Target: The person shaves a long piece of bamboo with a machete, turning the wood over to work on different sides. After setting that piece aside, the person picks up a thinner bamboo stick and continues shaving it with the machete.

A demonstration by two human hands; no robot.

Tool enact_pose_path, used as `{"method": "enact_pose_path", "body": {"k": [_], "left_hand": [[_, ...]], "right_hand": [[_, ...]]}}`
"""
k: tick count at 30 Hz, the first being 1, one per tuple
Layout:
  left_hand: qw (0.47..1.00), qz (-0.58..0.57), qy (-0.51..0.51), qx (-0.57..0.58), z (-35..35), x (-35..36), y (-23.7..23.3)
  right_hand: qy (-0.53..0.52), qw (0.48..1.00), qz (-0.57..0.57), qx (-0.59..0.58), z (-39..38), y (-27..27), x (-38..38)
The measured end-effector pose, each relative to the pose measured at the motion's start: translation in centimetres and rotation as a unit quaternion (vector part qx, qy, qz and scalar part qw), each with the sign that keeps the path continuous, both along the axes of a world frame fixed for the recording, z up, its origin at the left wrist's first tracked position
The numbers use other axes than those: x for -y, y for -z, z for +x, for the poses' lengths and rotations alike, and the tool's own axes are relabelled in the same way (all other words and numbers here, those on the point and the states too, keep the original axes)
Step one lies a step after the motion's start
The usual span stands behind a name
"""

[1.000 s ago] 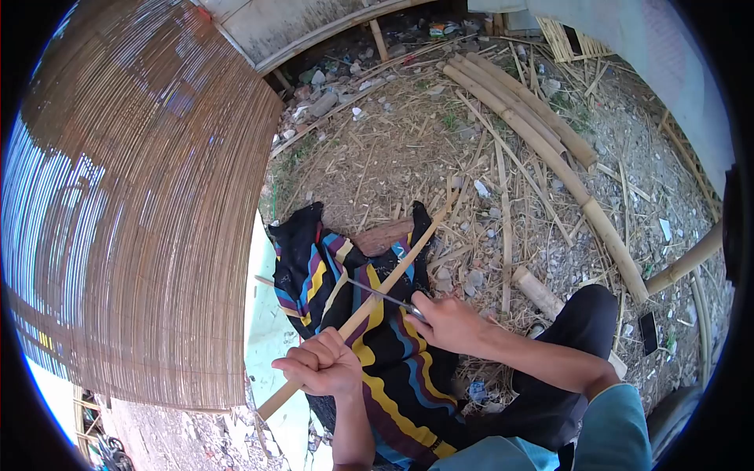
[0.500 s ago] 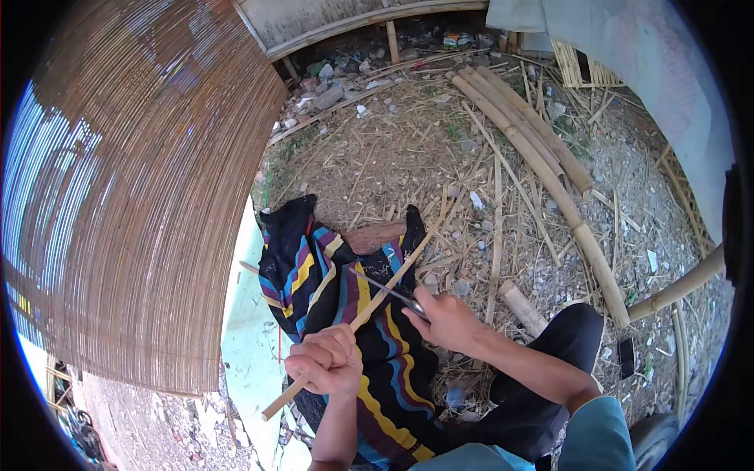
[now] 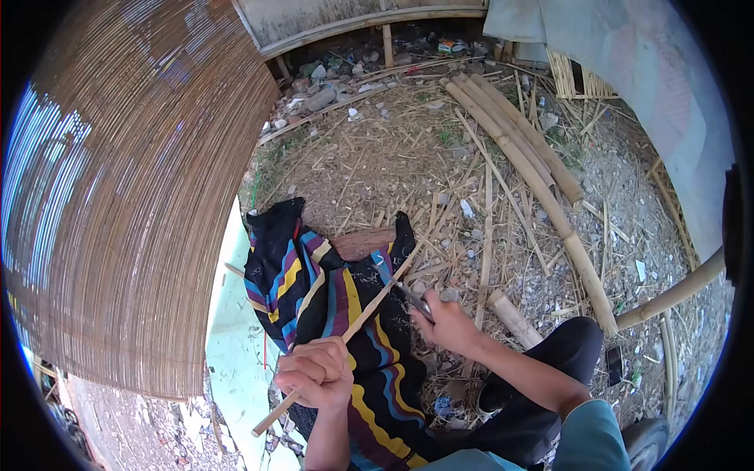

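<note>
Clenching left hand [image 3: 314, 373] round near end of stick [image 3: 369, 308], bracing it slantwise over cloth [image 3: 298, 275]; gripping knife [image 3: 410, 298] in closed right hand [image 3: 449, 322], laid against stick.

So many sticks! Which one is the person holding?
Beside the big woven screen on the left lies a striped cloth. Across it slants a thin bamboo strip, gripped in the left hand, a knife in the right hand laid against it. Unlike the thick poles lying on the ground, it is slim and lifted.
</note>
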State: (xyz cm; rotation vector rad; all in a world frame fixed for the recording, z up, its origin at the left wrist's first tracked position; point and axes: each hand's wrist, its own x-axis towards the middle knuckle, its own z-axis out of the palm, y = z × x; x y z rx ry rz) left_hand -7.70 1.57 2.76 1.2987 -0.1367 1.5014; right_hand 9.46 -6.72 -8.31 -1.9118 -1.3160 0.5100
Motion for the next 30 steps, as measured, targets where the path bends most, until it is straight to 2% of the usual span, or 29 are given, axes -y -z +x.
{"method": "enact_pose_path", "body": {"k": [1, 2, 3, 5, 7, 9, 10, 12, 15, 16, 18, 21, 23, 25, 27, 28, 29, 30], "left_hand": [[1.0, -0.004, -0.002, -0.001, -0.2, -0.1, 0.0], [0.999, 0.026, 0.015, -0.016, -0.4, -0.4, -0.1], [0.997, 0.059, 0.032, -0.03, -0.4, -0.5, -0.2], [0.997, 0.07, 0.02, -0.037, -0.2, 0.1, -0.3], [0.997, 0.069, 0.002, -0.039, 0.0, 0.4, -0.3], [0.998, 0.063, -0.004, -0.03, 0.0, 0.1, -0.5], [0.998, 0.06, 0.0, -0.026, 0.0, -0.2, -0.7], [0.998, 0.061, 0.005, -0.032, -0.1, -0.2, -0.9], [0.997, 0.064, 0.01, -0.042, -0.3, -0.1, -0.8], [0.996, 0.071, 0.023, -0.048, -0.6, -0.5, -0.8], [0.995, 0.087, 0.035, -0.045, -1.0, -1.2, -0.6], [0.998, 0.052, 0.019, -0.025, -1.7, -2.3, 0.0], [0.995, 0.075, 0.025, -0.054, -1.5, -1.4, -0.5], [0.994, 0.087, 0.037, -0.059, -0.9, -0.2, -0.3], [0.993, 0.089, 0.047, -0.061, -0.5, 0.4, -0.3], [0.992, 0.094, 0.048, -0.064, -0.4, 0.6, -0.4], [0.991, 0.102, 0.052, -0.067, -0.4, 0.8, -0.5], [0.99, 0.109, 0.059, -0.064, -0.3, 0.7, -0.5]], "right_hand": [[0.032, 0.999, -0.019, -0.017, 0.6, 1.1, -0.5], [0.069, 0.998, -0.001, 0.003, 2.8, 4.8, -1.3], [0.069, 0.998, 0.0, 0.004, 4.4, 5.6, -1.0], [0.068, 0.994, -0.07, 0.052, 6.4, 6.1, -1.3], [0.082, 0.995, -0.048, 0.026, 3.9, 3.6, -0.5], [0.021, 0.999, -0.006, -0.03, 1.4, 1.0, -0.2], [0.019, 0.999, -0.008, -0.028, 0.4, -0.4, 0.2], [-0.053, 0.996, 0.053, 0.044, -1.3, -2.3, 1.0], [-0.002, 0.996, 0.083, 0.044, -0.3, 1.4, -0.1], [0.038, 0.997, 0.061, -0.021, 0.4, 2.2, -0.8], [0.025, 0.997, 0.075, 0.003, 0.9, 3.0, -1.8], [0.017, 0.998, 0.056, 0.03, -0.3, 1.4, -1.4], [0.02, 0.999, 0.032, -0.028, -1.6, -0.6, -0.7], [0.001, 0.999, 0.034, -0.003, -1.8, -0.7, -0.2], [-0.01, 0.993, 0.082, 0.079, -1.9, -1.3, 0.3], [-0.012, 0.994, 0.077, 0.079, -1.1, 0.0, 0.3], [0.021, 0.997, 0.061, 0.032, 0.3, 2.4, -0.2], [0.056, 0.997, 0.05, -0.014, 0.9, 2.5, -0.9]]}}
